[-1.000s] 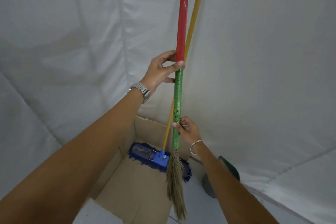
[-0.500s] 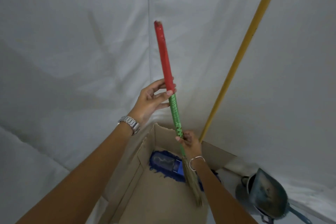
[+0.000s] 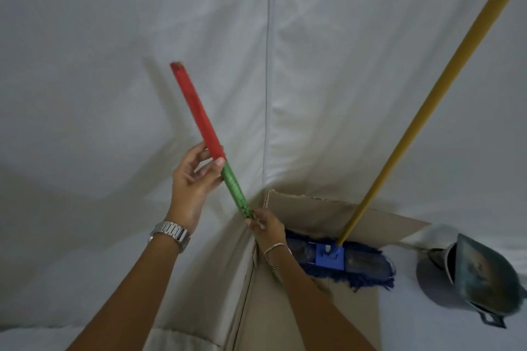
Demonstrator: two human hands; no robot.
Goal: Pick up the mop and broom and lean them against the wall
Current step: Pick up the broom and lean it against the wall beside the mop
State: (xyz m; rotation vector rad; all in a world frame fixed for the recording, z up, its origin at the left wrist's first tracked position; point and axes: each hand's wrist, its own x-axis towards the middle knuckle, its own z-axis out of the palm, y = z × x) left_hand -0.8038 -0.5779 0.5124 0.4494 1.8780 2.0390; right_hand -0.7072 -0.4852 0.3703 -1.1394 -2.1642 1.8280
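Note:
I hold the broom [image 3: 199, 117] by its red and green handle, tilted with its top to the upper left. My left hand [image 3: 194, 179] pinches it where red meets green. My right hand [image 3: 266, 226] grips the green part lower down; the bristles are hidden behind my right arm. The mop [image 3: 330, 258] has a blue head lying on cardboard and a long yellow handle [image 3: 427, 100] that leans up to the right against the white sheet-covered wall [image 3: 342, 65].
A flattened cardboard box [image 3: 310, 208] lies on the floor against the wall, with one flap standing up. A dark metal dustpan [image 3: 484, 279] sits at the right on the white floor. White cloth covers the wall and the floor at left.
The broom has swung left, away from the mop handle, and now tilts more. The view has shifted left, so the mop and dustpan sit further right. Both hands keep their grip.

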